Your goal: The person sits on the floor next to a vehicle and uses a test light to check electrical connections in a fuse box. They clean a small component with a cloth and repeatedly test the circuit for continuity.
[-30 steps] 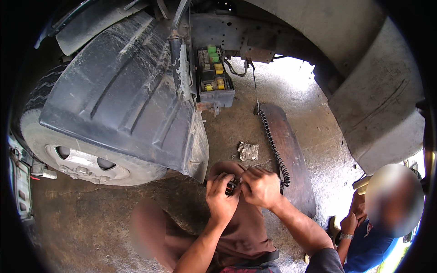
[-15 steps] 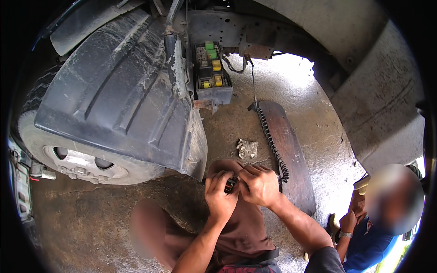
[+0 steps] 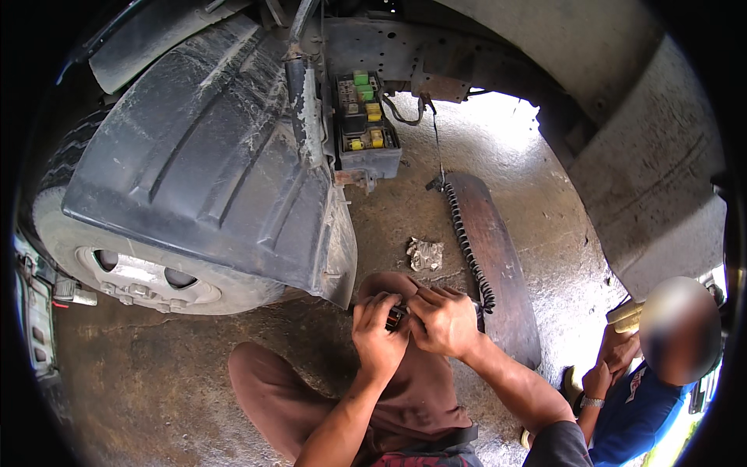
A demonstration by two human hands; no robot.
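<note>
Above my knee, the fingers of my left hand (image 3: 377, 336) are wrapped round a small dark part with an orange, coppery inside (image 3: 395, 317); its exact kind is hard to make out. My right hand (image 3: 445, 321) is closed against it, fingers pinched round a slim tool. Only the tool's pale end (image 3: 478, 307) shows past the knuckles, beside the lower end of a black coiled cord (image 3: 464, 241). Whether the cord joins the tool, I cannot tell. Ahead, an uncovered black fuse box (image 3: 373, 163) with green and yellow relays hangs beside the vehicle frame.
A wheel (image 3: 140, 276) under a black mudguard (image 3: 194, 148) fills the left. A worn wooden board (image 3: 498, 265) lies under the cord, near a crumpled silvery wrapper (image 3: 425, 254). Another person in a blue shirt (image 3: 638, 416) is close at the right, below a large grey panel (image 3: 654, 179).
Both hands stay together over the knee, with the small part tilted slightly so more orange shows. The surroundings have shifted a little to the right in view.
</note>
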